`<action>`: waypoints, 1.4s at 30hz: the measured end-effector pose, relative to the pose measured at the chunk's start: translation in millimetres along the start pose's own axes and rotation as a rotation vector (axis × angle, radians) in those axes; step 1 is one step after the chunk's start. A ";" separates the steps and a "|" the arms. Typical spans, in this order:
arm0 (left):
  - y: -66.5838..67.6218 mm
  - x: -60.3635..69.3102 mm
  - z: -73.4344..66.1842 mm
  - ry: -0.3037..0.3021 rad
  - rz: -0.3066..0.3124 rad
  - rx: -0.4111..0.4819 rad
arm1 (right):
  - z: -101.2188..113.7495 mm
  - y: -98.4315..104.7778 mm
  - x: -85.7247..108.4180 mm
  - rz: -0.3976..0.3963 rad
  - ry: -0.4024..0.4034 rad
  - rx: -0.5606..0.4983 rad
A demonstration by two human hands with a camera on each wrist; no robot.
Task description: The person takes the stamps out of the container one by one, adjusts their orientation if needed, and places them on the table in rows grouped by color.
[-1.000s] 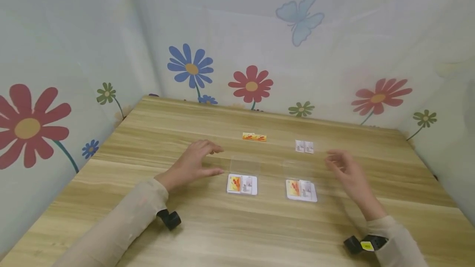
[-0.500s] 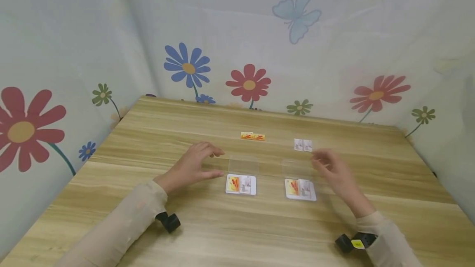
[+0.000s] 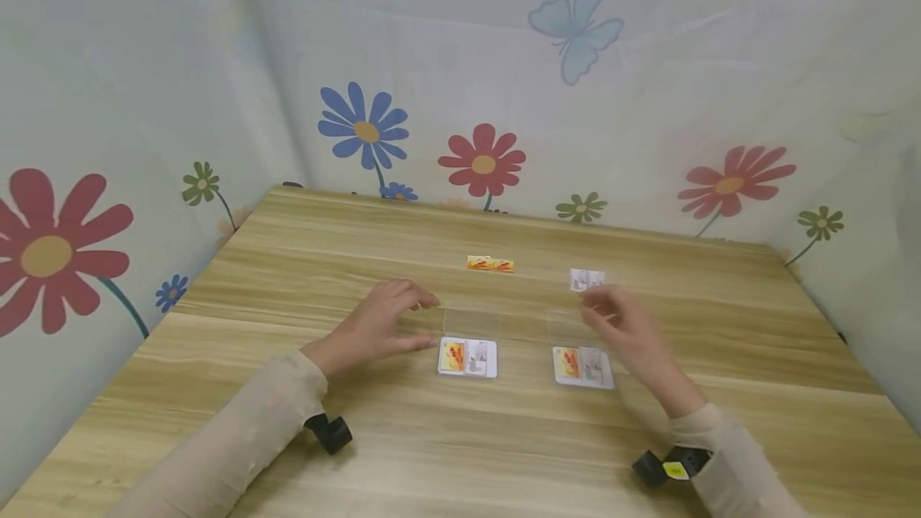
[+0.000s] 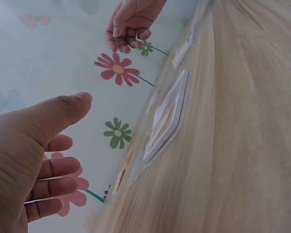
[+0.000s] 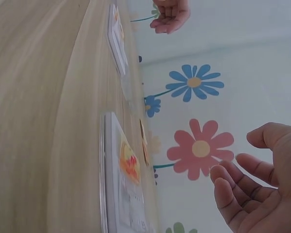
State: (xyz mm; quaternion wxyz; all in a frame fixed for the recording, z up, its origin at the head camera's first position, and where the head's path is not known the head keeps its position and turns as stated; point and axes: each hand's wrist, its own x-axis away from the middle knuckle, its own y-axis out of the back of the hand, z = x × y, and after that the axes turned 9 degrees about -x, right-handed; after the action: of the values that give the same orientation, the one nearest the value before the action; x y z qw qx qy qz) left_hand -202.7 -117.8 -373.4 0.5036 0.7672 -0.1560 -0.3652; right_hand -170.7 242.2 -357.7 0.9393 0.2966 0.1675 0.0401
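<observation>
My left hand [image 3: 377,322] hovers just left of a small flat case [image 3: 492,358], with its thumb and fingers apart and nothing between them. That case holds a white base bearing an orange picture card [image 3: 452,356] and a greyish one [image 3: 476,358]. Its clear lid [image 3: 471,321] lies back, away from me. My right hand [image 3: 629,334], fingers loosely bent and holding nothing, is above the right end of a second, similar case [image 3: 606,378] and its clear lid [image 3: 564,326]. In the right wrist view, that case's orange card [image 5: 129,162] shows clearly.
Two orange cards [image 3: 491,264] lie side by side farther back on the wooden table [image 3: 403,446]. Two pale grey cards [image 3: 578,279] lie to their right, partly behind my right hand. A flower-printed curtain [image 3: 446,46] stands beyond the table's far edge.
My right hand has moved left, from beside the pale grey cards to over the right case's lid. My left hand has stayed almost still. The cases and cards have not moved.
</observation>
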 end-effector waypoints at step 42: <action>-18.4 9.1 -9.3 0.034 0.125 -0.057 | 33.3 -67.4 -15.3 0.180 0.016 -0.115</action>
State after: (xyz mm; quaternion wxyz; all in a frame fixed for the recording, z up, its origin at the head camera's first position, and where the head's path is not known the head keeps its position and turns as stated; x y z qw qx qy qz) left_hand -192.2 -109.0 -391.3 0.5499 0.7474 -0.1844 -0.3241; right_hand -175.4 166.0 -366.1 0.9460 0.2557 0.1453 0.1362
